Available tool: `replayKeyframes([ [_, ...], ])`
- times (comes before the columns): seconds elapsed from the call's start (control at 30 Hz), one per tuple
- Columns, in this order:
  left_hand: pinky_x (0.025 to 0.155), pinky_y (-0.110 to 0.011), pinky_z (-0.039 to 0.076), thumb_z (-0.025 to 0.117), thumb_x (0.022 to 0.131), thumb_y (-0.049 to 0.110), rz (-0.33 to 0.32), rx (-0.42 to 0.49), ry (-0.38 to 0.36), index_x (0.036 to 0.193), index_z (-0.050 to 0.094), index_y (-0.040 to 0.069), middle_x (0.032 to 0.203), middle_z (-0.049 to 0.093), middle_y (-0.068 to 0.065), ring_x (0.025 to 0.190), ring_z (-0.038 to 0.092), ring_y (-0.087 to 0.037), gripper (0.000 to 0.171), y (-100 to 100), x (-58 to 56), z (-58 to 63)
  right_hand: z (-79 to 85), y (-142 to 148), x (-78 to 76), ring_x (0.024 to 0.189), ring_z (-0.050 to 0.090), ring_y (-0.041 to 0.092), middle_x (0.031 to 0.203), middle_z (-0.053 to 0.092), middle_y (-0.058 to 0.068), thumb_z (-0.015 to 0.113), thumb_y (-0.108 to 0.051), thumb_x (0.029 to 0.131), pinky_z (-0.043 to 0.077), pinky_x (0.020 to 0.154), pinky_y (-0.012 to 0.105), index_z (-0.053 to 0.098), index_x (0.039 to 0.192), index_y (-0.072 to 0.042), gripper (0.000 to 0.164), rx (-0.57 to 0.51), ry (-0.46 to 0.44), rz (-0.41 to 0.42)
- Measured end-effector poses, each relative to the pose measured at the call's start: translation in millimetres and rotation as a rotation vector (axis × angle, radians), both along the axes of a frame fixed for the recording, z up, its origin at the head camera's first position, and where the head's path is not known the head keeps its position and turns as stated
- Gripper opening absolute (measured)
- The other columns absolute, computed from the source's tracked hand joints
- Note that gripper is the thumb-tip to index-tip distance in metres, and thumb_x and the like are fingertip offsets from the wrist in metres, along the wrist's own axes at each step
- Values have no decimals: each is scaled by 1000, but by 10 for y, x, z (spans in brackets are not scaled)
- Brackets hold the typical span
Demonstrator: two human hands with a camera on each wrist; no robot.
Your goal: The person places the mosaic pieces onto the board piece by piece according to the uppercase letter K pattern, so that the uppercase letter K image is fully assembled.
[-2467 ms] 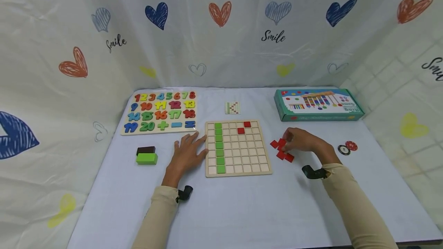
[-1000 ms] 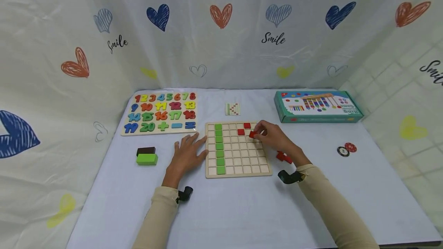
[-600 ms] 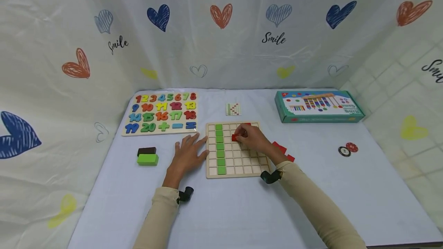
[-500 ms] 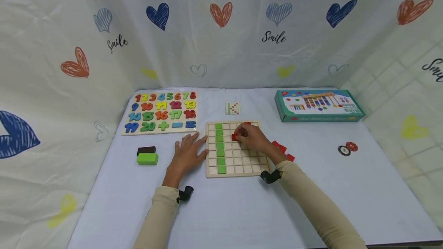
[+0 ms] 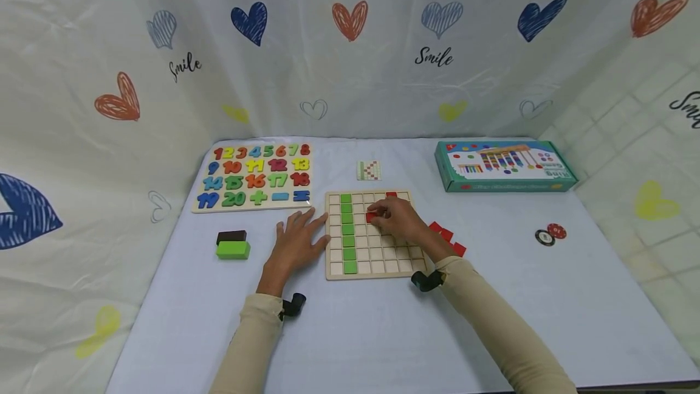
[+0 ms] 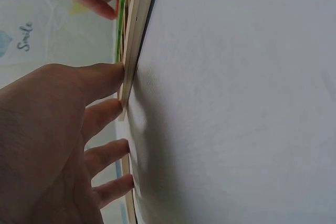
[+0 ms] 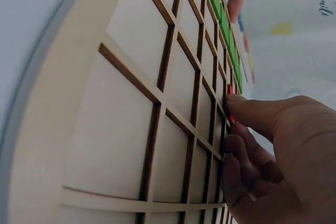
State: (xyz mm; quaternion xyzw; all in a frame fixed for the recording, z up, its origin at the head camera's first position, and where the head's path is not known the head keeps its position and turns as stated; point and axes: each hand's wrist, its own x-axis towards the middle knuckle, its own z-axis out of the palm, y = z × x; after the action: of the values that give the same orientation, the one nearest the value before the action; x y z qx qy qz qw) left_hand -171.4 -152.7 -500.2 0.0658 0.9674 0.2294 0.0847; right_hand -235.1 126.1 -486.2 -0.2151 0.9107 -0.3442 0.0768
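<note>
A right hand pinches a red tile, likely light, stiff and best held by its edges, on a wooden grid board the left hand touches, fingers spread.

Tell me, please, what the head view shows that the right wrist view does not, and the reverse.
Only the head view shows the teal box, the round chips and the loose red tiles. Only the right wrist view shows the right hand from its palm side. Both show the board, its green tiles, the red tile at that hand's thumb, and some of the left hand.
</note>
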Motion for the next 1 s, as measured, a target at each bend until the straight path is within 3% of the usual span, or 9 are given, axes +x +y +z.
replayKeyframes([
  [0.23, 124, -74, 12, 65, 105, 43, -1, -1, 5, 162, 46, 28, 174, 32, -7, 161, 20, -37, 62, 4, 20, 4, 15, 62, 40, 99, 70, 26, 112, 72, 12, 74, -14, 101, 60, 88, 42, 71, 128, 0, 31, -96, -14, -24],
  [0.43, 124, -75, 10, 65, 105, 42, 2, -2, -4, 163, 46, 28, 174, 32, -7, 161, 20, -37, 62, 11, 39, 1, 135, 368, 74, 97, 69, 29, 116, 74, 14, 68, -14, 105, 58, 80, 38, 73, 125, 0, 25, -110, 33, -59],
  [0.6, 124, -76, 10, 65, 105, 42, -4, 19, 0, 162, 46, 27, 173, 32, -8, 161, 20, -38, 62, 27, 34, -3, 243, 793, 66, 100, 67, 30, 116, 74, 15, 66, -14, 105, 56, 79, 35, 73, 126, -1, 25, 9, 25, -104],
  [0.87, 123, -77, 11, 66, 105, 42, 7, -2, 0, 163, 46, 27, 174, 31, -9, 161, 20, -38, 63, -16, 42, 25, 374, 1296, 77, 109, 61, 35, 130, 62, 24, 83, -27, 93, 59, 85, 44, 63, 138, -4, 54, 268, -227, -39],
  [1.0, 123, -77, 10, 64, 105, 43, -13, 17, 0, 163, 46, 27, 174, 31, -9, 161, 19, -38, 63, -1, 22, 33, 394, 1438, 107, 111, 57, 34, 129, 59, 21, 87, -27, 88, 58, 89, 46, 65, 133, -4, 55, 321, -294, -40],
])
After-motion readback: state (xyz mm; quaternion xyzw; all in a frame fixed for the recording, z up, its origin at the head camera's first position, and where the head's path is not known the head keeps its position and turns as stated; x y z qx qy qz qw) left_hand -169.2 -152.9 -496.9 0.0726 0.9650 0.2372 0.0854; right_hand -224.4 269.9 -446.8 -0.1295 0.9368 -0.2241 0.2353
